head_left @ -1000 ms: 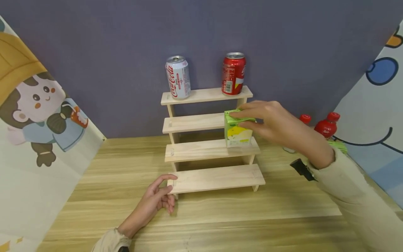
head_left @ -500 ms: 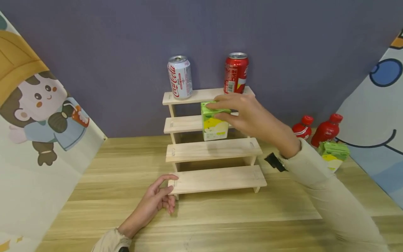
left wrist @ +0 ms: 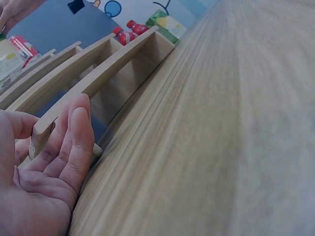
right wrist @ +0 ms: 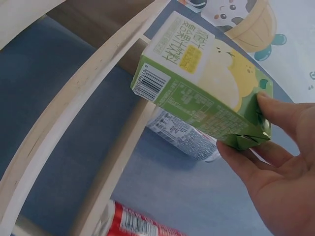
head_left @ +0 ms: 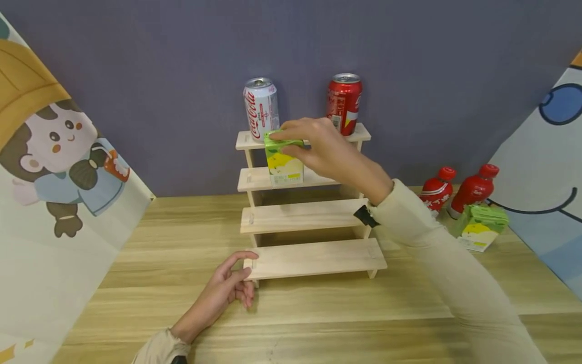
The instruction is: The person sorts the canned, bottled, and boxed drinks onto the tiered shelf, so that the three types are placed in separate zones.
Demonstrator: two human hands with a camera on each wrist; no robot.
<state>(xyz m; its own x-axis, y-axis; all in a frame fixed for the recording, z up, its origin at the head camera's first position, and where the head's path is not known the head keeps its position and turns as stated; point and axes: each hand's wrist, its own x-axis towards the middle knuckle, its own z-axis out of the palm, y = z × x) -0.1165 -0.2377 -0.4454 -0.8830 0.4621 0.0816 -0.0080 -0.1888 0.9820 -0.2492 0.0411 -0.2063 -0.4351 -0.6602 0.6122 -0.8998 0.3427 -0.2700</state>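
A green and yellow juice carton [head_left: 285, 159] is upright at the left part of the second step from the top. My right hand [head_left: 320, 146] pinches it by its upper end, seen too in the right wrist view, where the carton [right wrist: 202, 81] shows its barcode. Whether its base touches the step I cannot tell. The wooden step shelf [head_left: 313, 259] stands before me; my left hand [head_left: 223, 288] grips the left end of its lowest board between thumb and fingers. Behind the carton, a white cola can [head_left: 261, 108] stands on the top step, with a red cola can [head_left: 344, 98] further right.
Two red bottles [head_left: 473, 189] and a second green juice carton [head_left: 483, 227] stand on the wood-grain table [head_left: 318, 323] at the right. A dark wall [head_left: 182, 101] rises behind the shelf. Panels with cartoon prints [head_left: 63, 136] flank both sides.
My right hand has carried the juice carton leftward and up, from the right end of the third step to the left of the second. My left hand has stayed put.
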